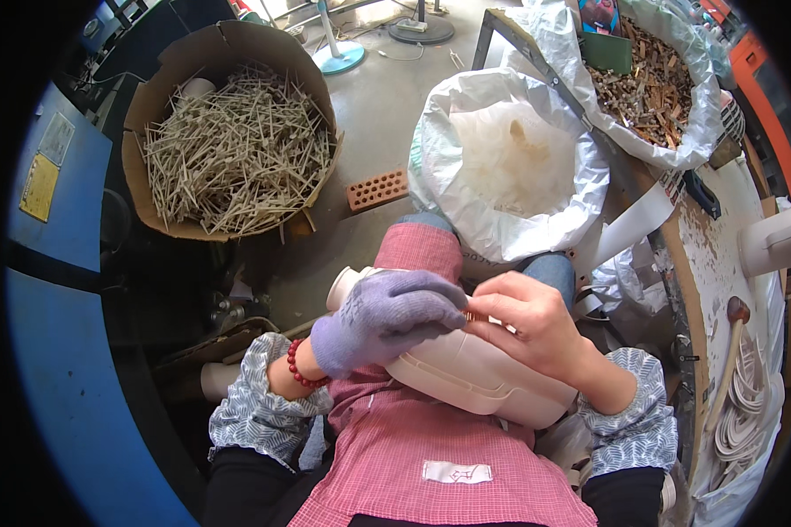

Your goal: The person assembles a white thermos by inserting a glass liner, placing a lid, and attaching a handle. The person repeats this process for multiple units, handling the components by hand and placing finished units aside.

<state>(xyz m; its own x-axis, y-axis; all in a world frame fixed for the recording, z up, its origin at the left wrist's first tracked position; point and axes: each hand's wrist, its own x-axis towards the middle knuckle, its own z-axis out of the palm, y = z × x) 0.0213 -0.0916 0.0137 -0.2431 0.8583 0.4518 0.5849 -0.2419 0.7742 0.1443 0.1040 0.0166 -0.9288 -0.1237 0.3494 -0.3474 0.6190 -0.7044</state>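
A cream plastic moulded container with a round neck lies across my lap, on a pink checked apron. My left hand, in a purple-grey knitted glove, is closed over its upper side near the neck. My bare right hand rests on the same container, its thumb and fingers pinched together beside the gloved fingertips. A small copper-coloured bit shows between the two hands; what it belongs to is hidden by my fingers.
Ahead left stands a cardboard drum full of thin cream plastic sticks. A white sack stands beyond my knees, beside a perforated brick. A blue cabinet is at left. At right, a worktop holds a long-handled tool.
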